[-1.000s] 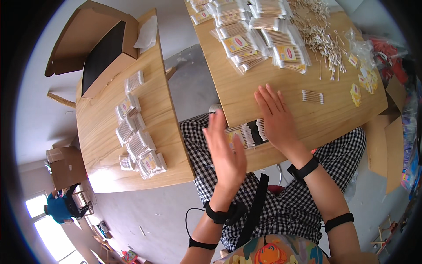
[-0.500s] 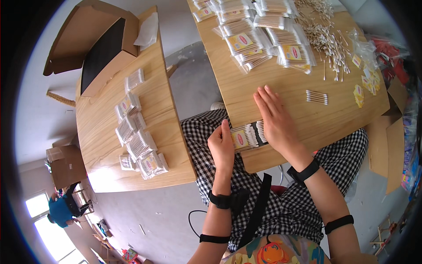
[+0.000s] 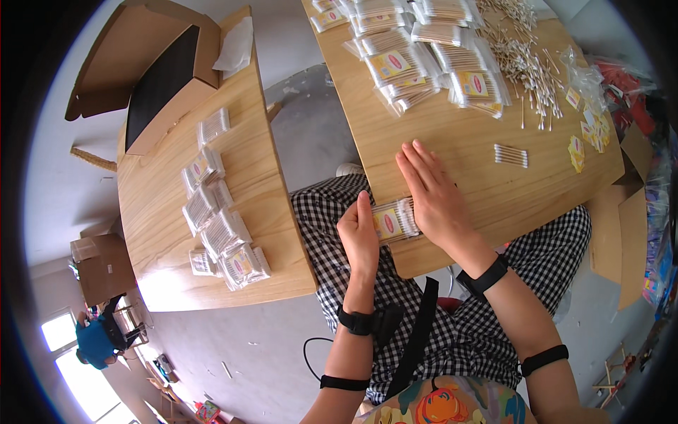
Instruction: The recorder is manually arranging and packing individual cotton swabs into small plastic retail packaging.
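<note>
At the near edge of the right table lies a pack of cotton swabs (image 3: 393,220) with a yellow label card. My left hand (image 3: 359,237) is closed on its left end, thumb pointing up. My right hand (image 3: 439,205) lies flat with its fingers stretched out, palm down against the pack's right end, hiding that end. A small row of loose cotton swabs (image 3: 510,155) rests to the right of my right hand. Beyond my hands, several filled bags of cotton swabs (image 3: 395,67) are stacked in overlapping rows.
A heap of loose swabs (image 3: 537,88) and yellow cards (image 3: 595,133) occupy the right side. Across a gap, the left table (image 3: 162,233) carries several bagged packs (image 3: 224,230) and an open cardboard box (image 3: 173,116). A person in blue (image 3: 97,341) is far off at lower left.
My right hand has slid slightly left toward my left hand, closing the gap at the pack's right end. The left hand keeps its hold.
</note>
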A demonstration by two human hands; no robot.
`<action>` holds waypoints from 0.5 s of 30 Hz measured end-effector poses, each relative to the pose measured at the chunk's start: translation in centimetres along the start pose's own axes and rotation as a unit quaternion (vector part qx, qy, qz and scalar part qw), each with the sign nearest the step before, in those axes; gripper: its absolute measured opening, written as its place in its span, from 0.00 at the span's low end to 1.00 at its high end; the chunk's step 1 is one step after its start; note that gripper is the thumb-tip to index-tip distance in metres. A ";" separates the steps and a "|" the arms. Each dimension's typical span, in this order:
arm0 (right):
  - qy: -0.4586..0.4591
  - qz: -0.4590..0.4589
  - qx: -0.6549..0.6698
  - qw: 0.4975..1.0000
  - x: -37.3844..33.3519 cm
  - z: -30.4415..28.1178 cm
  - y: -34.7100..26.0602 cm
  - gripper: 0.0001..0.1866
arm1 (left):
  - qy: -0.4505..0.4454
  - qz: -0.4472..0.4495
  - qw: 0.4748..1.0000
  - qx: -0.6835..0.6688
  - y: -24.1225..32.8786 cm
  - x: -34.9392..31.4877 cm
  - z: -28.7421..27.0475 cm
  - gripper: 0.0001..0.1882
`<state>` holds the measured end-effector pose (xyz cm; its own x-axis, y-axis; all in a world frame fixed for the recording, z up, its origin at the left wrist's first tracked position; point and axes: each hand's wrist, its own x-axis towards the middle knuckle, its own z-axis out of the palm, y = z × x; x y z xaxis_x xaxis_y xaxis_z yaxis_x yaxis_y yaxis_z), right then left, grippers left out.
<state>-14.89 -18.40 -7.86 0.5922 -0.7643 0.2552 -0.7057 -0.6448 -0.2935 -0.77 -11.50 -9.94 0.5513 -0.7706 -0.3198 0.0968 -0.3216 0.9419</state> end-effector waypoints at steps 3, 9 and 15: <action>0.002 0.008 0.000 1.000 0.0 0.2 0.1 0.30 | 0.002 0.007 1.000 0.019 0.0 0.1 0.1 0.26; -0.001 0.010 0.019 1.000 0.0 0.2 -0.1 0.30 | 0.015 0.017 0.999 0.036 0.6 -0.2 0.1 0.26; 0.004 0.011 0.016 1.000 -0.1 0.3 -0.1 0.30 | 0.029 0.040 0.996 0.077 1.3 -0.6 0.2 0.26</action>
<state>-14.70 -18.27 -8.12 0.5734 -0.7780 0.2567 -0.7051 -0.6282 -0.3290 -1.12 -11.60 -8.53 0.5998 -0.7655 -0.2328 -0.0757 -0.3439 0.9359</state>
